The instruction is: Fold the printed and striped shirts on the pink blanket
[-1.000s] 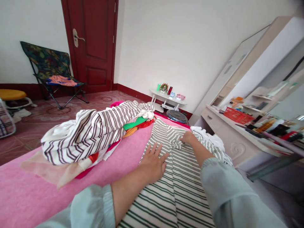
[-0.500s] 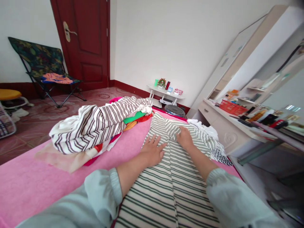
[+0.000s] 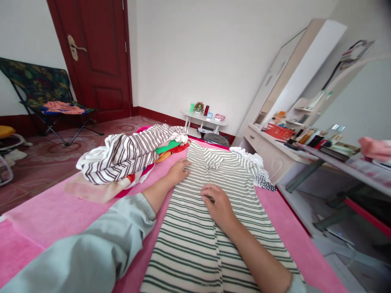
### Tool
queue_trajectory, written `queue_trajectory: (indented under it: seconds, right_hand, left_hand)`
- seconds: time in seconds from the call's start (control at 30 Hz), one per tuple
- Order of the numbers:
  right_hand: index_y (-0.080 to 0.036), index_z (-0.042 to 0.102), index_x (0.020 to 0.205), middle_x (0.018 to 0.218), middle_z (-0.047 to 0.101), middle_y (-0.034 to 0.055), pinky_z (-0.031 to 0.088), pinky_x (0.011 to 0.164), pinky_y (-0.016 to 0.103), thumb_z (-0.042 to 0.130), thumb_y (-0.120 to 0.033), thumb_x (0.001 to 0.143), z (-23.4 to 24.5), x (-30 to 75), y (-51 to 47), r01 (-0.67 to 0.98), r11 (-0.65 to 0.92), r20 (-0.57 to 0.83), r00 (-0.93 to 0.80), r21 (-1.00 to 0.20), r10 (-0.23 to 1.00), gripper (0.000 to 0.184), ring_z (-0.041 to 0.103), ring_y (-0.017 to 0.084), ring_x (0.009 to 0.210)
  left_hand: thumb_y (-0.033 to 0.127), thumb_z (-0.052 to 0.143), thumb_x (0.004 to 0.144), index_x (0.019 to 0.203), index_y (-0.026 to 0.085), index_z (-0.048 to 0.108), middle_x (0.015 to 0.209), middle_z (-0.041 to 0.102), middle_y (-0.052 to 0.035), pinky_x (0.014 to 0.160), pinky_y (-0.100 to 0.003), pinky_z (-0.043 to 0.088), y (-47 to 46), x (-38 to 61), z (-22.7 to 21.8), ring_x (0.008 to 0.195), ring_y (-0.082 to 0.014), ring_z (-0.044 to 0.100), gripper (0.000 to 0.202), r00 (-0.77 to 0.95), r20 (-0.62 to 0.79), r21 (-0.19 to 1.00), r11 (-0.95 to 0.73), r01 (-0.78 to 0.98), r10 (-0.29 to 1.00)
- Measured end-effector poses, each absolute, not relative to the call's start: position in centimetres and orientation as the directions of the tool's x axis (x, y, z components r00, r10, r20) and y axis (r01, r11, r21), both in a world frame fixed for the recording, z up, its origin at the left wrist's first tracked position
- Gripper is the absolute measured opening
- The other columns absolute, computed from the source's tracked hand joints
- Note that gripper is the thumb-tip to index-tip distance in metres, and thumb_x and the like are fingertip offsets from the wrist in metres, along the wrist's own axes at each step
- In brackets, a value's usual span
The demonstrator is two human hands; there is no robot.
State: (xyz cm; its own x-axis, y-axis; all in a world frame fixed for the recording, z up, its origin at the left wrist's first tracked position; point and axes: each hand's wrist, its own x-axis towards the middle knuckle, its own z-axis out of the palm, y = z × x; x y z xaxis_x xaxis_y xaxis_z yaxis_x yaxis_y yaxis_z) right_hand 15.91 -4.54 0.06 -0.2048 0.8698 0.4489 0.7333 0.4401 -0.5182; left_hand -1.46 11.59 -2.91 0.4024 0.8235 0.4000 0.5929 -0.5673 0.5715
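A white shirt with dark green stripes (image 3: 195,240) lies flat on a pink bed cover (image 3: 45,219). My left hand (image 3: 179,171) rests on the shirt's left edge near the shoulder, fingers curled over the fabric. My right hand (image 3: 218,205) lies palm down on the shirt's middle, fingers slightly apart. Both forearms come out of pale green sleeves. Whether either hand pinches the cloth is hard to tell.
A heap of clothes topped by a brown-striped white garment (image 3: 128,154) sits left of the shirt. White and dotted cloth (image 3: 259,173) lies at the far right. A dressing table (image 3: 275,150) stands beyond the bed, a folding chair (image 3: 45,97) by the red door (image 3: 91,57).
My right hand slid back from the collar to the shirt's middle. My left hand moved out to the shirt's left edge. The view has shifted to the right.
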Motion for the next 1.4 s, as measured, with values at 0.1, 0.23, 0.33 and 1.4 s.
queue_trajectory:
  seconds: [0.1,0.23,0.33,1.4]
  right_hand:
    - [-0.020,0.066,0.085,0.085,0.063,0.0013,0.042,0.078,0.028,0.053,-0.014,0.083,1.3,14.5,-5.8,0.704,0.468,0.414,-0.265,-0.534,0.871,0.015,0.056,0.014,0.083]
    - [-0.022,0.066,0.085,0.077,0.060,-0.0038,0.039,0.065,0.021,0.061,-0.020,0.082,2.9,12.3,-8.7,0.668,0.489,0.227,-0.444,-0.561,0.867,0.006,0.054,0.009,0.069]
    - [-0.024,0.064,0.087,0.081,0.060,-0.0051,0.036,0.064,0.021,0.069,-0.036,0.078,3.4,11.1,-10.9,0.686,0.539,0.118,-0.560,-0.488,0.820,0.016,0.054,0.010,0.070]
    - [-0.022,0.056,0.068,0.066,0.054,-0.0055,0.018,0.043,0.022,0.063,-0.016,0.060,-1.9,7.8,-8.9,0.680,0.604,0.098,-0.627,-0.416,0.773,0.012,0.042,0.007,0.051]
  left_hand:
    - [0.014,0.057,0.075,0.114,0.016,0.065,0.113,0.064,-0.0078,0.096,-0.032,0.043,12.4,-2.3,-2.6,0.106,-0.0230,0.057,0.040,0.333,0.428,0.559,-0.536,0.633,0.840]
    - [0.019,0.058,0.076,0.108,0.017,0.067,0.099,0.067,-0.0051,0.084,-0.028,0.047,12.5,-2.4,-2.3,0.091,-0.0206,0.060,0.033,0.286,0.421,0.552,-0.493,0.672,0.861]
    - [0.033,0.062,0.076,0.105,0.019,0.067,0.090,0.068,-0.0029,0.073,-0.027,0.047,12.3,-2.1,-2.2,0.081,-0.0188,0.061,0.033,0.253,0.374,0.561,-0.435,0.705,0.892]
    - [0.030,0.057,0.079,0.080,0.021,0.070,0.082,0.071,-0.0034,0.066,-0.027,0.043,17.4,-2.0,-2.7,0.076,-0.0196,0.062,0.016,-0.024,0.272,0.700,-0.181,0.691,0.962]
